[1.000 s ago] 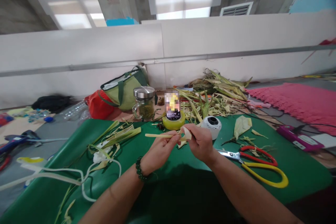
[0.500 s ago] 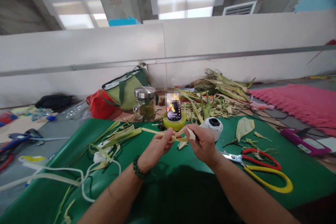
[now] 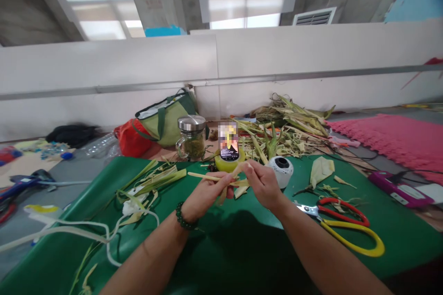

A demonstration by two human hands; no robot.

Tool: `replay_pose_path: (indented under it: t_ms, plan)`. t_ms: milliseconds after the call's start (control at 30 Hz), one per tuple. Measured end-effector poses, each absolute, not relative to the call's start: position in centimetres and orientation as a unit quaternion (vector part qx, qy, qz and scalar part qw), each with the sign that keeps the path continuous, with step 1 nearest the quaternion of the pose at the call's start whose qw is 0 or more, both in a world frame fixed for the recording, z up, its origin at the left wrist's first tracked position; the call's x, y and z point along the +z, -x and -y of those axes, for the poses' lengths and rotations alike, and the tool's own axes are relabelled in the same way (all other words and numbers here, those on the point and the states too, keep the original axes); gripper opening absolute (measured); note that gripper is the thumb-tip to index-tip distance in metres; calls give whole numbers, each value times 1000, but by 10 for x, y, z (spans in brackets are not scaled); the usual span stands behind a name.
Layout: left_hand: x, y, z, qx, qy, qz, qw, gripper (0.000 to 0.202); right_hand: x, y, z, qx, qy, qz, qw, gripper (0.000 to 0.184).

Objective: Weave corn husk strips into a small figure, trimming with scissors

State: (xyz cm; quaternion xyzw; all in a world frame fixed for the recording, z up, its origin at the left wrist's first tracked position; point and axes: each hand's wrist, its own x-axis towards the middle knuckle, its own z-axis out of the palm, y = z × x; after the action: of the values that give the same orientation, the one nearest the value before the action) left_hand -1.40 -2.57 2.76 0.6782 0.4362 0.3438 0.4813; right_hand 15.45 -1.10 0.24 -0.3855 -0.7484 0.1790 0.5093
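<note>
My left hand (image 3: pixel 210 195), with a green bead bracelet (image 3: pixel 185 217) at its wrist, is closed on pale corn husk strips (image 3: pixel 202 176). One stiff strip sticks out to its left. My right hand (image 3: pixel 265 184) pinches the upper end of a husk strip (image 3: pixel 238 169) that rises from the left fingers. Both hands are close together above a green mat (image 3: pixel 221 244). Just beyond them a phone (image 3: pixel 229 145) leans in a yellow round holder (image 3: pixel 229 164). A white spool-like roll (image 3: pixel 282 173) stands beside my right hand.
Red-and-yellow-handled scissors (image 3: pixel 341 221) and a husk piece (image 3: pixel 321 170) lie at right. Green husks (image 3: pixel 162 179) and white cords (image 3: pixel 76 230) are at left. A lidded glass jar (image 3: pixel 191 138), a green bag (image 3: pixel 166 120) and a husk pile (image 3: pixel 287 115) stand behind, near a white wall.
My right hand has moved slightly left and up, drawing the husk strip upward from the left fingers. The left hand has turned a little, and loose husk now hangs beneath it.
</note>
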Motion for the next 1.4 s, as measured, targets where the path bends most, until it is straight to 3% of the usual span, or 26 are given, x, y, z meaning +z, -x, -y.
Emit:
replay_pose_path:
  t_ms: [267, 467, 667, 833, 1000, 1233, 1400]
  plan:
    - [33, 16, 24, 349, -632, -452, 524, 38, 6, -165, 7, 227, 354, 820, 388, 23]
    - [35, 27, 20, 287, -667, -457, 515, 40, 6, -171, 5, 200, 328, 839, 385, 26]
    - [26, 27, 15, 325, -581, -436, 606, 57, 6, -169, 1, 193, 362, 827, 384, 23]
    - [30, 19, 19, 360, -634, -447, 518, 37, 4, -170, 3, 205, 344, 823, 403, 16]
    - [31, 27, 17, 329, -667, -463, 482, 25, 4, -174, 0, 206, 331, 829, 400, 21]
    - [19, 22, 12, 331, -702, -470, 421, 29, 7, -170, -7, 88, 371, 846, 372, 32]
    - [16, 10, 22, 306, -721, -413, 465, 32, 3, -167, -3, 202, 333, 830, 400, 31]
